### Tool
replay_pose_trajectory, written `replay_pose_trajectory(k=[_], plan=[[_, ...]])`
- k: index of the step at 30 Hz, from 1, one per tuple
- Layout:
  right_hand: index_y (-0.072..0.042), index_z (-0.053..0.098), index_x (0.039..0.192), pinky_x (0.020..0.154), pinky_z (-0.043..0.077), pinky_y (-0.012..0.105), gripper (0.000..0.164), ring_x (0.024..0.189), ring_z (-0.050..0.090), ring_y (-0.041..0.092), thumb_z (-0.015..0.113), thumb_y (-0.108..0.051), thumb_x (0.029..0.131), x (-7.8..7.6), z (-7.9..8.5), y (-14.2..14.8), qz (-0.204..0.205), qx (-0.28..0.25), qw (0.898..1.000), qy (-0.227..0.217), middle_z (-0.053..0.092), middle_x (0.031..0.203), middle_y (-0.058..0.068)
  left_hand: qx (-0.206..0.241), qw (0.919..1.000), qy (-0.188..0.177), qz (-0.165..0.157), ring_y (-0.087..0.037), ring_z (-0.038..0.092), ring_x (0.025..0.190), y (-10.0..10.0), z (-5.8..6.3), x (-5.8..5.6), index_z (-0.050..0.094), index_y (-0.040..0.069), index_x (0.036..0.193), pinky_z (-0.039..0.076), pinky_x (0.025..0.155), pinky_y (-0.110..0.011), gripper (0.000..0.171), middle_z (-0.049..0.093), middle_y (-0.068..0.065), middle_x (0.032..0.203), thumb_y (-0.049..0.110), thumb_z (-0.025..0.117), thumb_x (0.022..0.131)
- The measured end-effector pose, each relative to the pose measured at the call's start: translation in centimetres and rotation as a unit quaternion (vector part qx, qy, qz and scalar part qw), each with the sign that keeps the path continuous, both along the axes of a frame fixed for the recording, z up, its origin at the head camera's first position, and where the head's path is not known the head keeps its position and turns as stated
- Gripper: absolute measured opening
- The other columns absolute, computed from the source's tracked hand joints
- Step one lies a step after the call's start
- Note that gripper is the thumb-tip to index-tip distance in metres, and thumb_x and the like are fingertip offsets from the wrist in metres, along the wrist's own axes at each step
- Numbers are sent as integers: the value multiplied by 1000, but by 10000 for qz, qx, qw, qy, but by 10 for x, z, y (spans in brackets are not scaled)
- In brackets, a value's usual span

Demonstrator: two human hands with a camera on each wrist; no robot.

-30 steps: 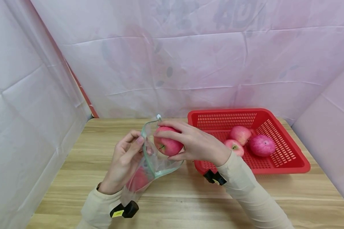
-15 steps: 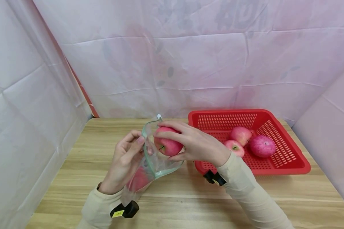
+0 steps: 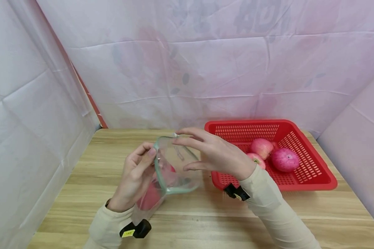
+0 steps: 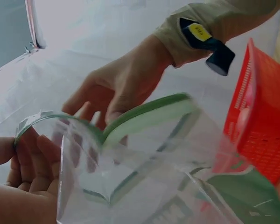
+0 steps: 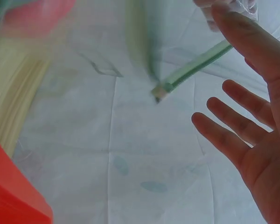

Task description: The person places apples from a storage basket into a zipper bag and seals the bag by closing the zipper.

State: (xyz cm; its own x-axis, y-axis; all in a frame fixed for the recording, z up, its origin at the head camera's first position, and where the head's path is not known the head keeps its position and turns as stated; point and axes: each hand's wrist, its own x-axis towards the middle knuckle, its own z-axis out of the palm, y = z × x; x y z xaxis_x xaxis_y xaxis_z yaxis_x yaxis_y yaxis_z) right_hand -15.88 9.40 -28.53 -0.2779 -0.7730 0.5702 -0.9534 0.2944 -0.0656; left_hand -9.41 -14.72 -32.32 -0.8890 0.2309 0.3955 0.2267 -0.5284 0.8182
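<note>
My left hand (image 3: 135,178) pinches the green-edged mouth of a clear zip bag (image 3: 161,174) between thumb and fingers, keeping it spread wide. Through the plastic shows a red apple (image 3: 149,197) low in the bag, and another apple (image 3: 169,175) lies just inside the mouth. My right hand (image 3: 219,152) hovers at the bag's right side, fingers spread and nothing in its grasp. In the right wrist view its palm and fingers (image 5: 228,135) stand apart from each other. The left wrist view shows the bag's green zip strip (image 4: 149,108) curving in front of the right hand.
A red perforated basket (image 3: 325,169) stands on the wooden table (image 3: 81,204) to the right. It holds an apple (image 3: 261,148), a second apple (image 3: 257,160) partly behind the right forearm, and a purplish-pink round fruit (image 3: 285,159). White sheets (image 3: 218,72) enclose the back and sides.
My right hand has let go of the apple, which has dropped down into the bag. The fingers have spread and drawn slightly right. The left hand keeps its hold on the bag.
</note>
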Motion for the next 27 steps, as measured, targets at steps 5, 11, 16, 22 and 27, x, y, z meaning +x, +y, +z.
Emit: replay_pose_trajectory(k=[5,11,16,22,27], plan=[[-14,59,138,96,57,32,70,121,63,19,90,-31,78,-1,1,8,-60,15,9999,-140,57,141,9,169,9997,161,96,-8,61,81,-2,3,0,59,8,109,54,76,-19,19,62,3,90,3,40,109],[-16,59,139,96,57,34,68,124,61,19,90,-28,79,-4,3,19,-299,118,9990,-318,56,142,7,171,9996,214,22,-9,62,81,-4,3,1,59,8,108,54,76,-19,21,62,3,90,3,39,109],[-16,59,139,96,58,39,72,128,58,23,92,-28,76,-6,4,31,-560,245,9974,-382,56,142,8,231,9995,197,-11,-8,62,82,-4,3,1,59,8,108,54,77,-18,21,63,3,91,2,39,109],[-19,59,140,89,60,42,73,124,61,24,92,-27,76,-8,3,46,-938,295,9938,-519,57,142,7,198,9997,147,-56,-8,63,81,-5,2,1,59,8,108,54,77,-18,21,63,4,90,2,39,109],[-17,58,141,86,61,43,72,123,62,24,90,-28,78,-10,3,58,-1196,432,9900,-606,56,143,7,91,9998,169,-48,-9,62,81,-7,0,1,59,10,109,54,77,-19,22,62,4,91,1,38,109]])
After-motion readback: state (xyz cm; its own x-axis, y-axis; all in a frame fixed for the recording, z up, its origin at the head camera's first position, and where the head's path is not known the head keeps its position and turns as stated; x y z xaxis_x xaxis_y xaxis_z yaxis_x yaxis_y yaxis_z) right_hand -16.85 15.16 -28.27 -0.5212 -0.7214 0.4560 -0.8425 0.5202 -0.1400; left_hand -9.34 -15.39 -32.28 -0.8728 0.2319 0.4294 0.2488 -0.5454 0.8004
